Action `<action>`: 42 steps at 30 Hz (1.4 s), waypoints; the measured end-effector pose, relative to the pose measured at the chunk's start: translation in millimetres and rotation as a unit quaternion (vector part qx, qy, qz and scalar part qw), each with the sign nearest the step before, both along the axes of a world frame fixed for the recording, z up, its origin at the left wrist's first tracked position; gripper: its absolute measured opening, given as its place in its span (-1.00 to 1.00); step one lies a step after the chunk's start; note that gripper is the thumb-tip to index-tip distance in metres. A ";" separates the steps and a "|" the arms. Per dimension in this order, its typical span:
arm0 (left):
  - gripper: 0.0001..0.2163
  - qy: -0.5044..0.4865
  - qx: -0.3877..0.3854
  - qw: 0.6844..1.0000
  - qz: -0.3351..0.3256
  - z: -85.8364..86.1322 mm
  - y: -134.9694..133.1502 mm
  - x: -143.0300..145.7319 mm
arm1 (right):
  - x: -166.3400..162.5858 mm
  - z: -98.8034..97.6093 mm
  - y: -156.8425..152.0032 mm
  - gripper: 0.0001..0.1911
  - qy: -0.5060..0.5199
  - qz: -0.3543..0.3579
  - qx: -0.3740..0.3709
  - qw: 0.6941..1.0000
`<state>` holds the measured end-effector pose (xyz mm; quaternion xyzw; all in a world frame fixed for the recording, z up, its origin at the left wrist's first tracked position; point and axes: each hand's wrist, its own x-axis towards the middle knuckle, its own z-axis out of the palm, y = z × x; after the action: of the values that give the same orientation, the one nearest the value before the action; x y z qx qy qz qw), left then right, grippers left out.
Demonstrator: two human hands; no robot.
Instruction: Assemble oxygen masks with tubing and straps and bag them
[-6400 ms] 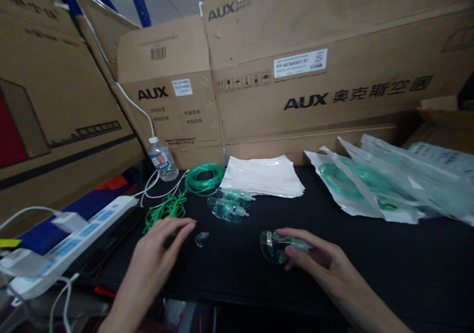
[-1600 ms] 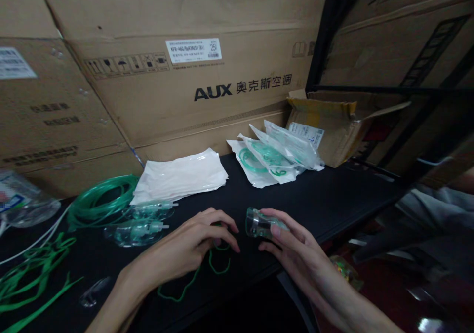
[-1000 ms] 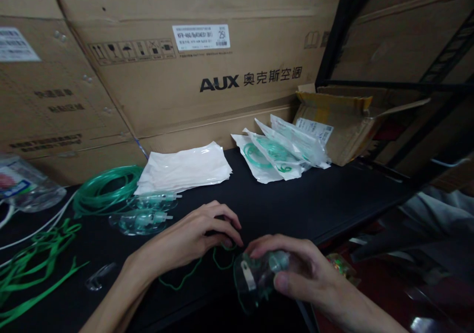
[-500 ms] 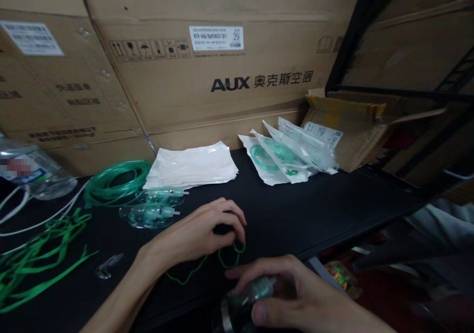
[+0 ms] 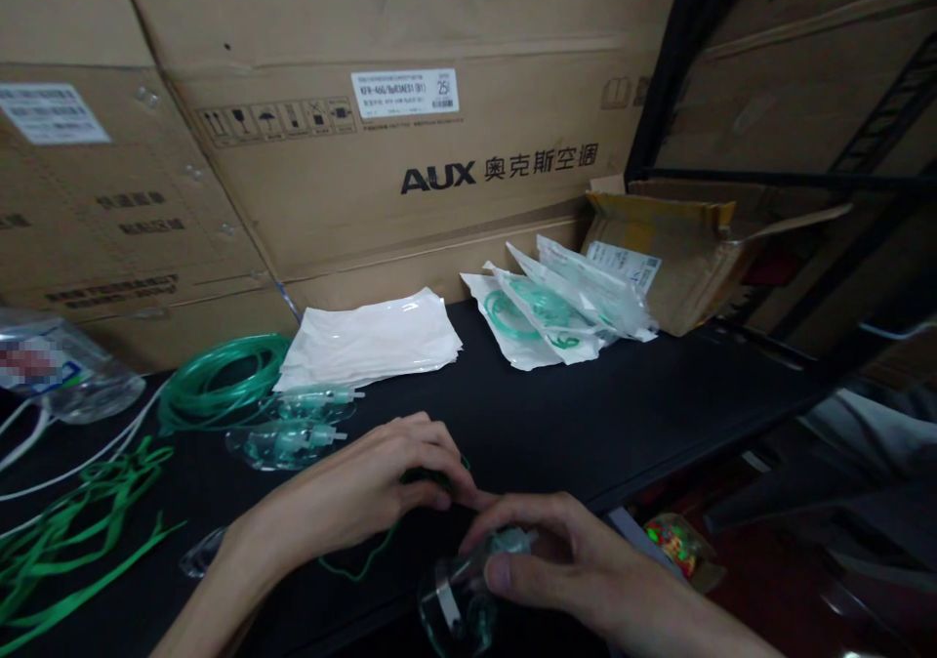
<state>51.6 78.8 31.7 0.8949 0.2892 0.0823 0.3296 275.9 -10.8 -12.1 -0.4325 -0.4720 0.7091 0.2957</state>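
Observation:
My right hand (image 5: 563, 570) is closed round a clear plastic mask (image 5: 458, 604) with a green connector, held low at the front edge of the black table (image 5: 586, 414). My left hand (image 5: 366, 492) is curled, its fingertips pinching a thin green strap (image 5: 358, 565) that trails across the table. The fingertips of both hands meet just above the mask. Two more clear masks (image 5: 289, 433) lie to the left, beside a coil of green tubing (image 5: 220, 380).
A stack of flat white pouches (image 5: 370, 341) lies at the back. Sealed packs with green tubing (image 5: 556, 307) lean by an open carton (image 5: 680, 248). Loose green straps (image 5: 73, 531), a water bottle (image 5: 65, 370) and large AUX boxes (image 5: 410, 131) surround the table.
My right hand dropped with the mask to the table's front edge. My left hand drew the green strap toward it until the fingertips met. The view swung back slightly left.

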 end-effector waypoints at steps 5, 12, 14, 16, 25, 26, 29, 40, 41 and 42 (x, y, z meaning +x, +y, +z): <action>-0.78 0.000 0.032 0.998 0.045 -11.9 2.7 -2.6 | 0.5 2.1 1.8 -0.58 0.054 0.008 0.018 0.998; -0.71 -0.011 0.114 0.986 0.118 -26.3 -5.6 -15.2 | 1.8 -6.3 3.3 -0.47 0.043 0.024 0.008 0.999; -0.72 0.000 0.135 0.983 0.124 -28.7 -7.9 -17.4 | 1.7 -5.3 2.9 -0.45 0.033 0.026 0.006 0.999; -0.76 0.017 0.147 0.981 0.123 -29.2 -8.6 -17.3 | 1.7 -1.6 1.7 -0.45 0.021 0.016 0.005 1.000; -0.95 -0.056 0.131 0.979 0.143 -20.4 -5.7 -8.1 | 2.6 -3.7 -2.9 -0.55 0.091 -0.130 -0.009 0.987; -0.96 -0.069 0.123 0.978 0.154 -19.3 -6.0 -6.9 | 1.9 -5.4 -1.5 -0.54 0.116 -0.153 -0.016 0.981; -0.93 -0.111 0.113 0.970 0.182 -15.7 -6.7 -0.5 | -0.2 -6.2 7.3 -0.56 0.164 -0.186 -0.001 0.969; -0.95 -0.112 0.137 0.951 0.253 -3.5 9.7 34.0 | -0.8 -0.6 52.5 -0.58 0.255 -0.192 0.057 0.946; -0.93 -0.120 0.144 0.948 0.256 -4.2 11.0 33.7 | -0.4 -1.4 55.1 -0.59 0.265 -0.194 0.053 0.943; -0.91 -0.128 0.150 0.946 0.257 -5.4 12.2 32.7 | 0.0 -2.4 57.2 -0.60 0.275 -0.193 0.049 0.941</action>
<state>84.3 91.0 26.3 0.8115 0.4489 0.3202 0.1938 275.9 46.4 -14.4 -0.2888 -0.3136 0.7056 0.5660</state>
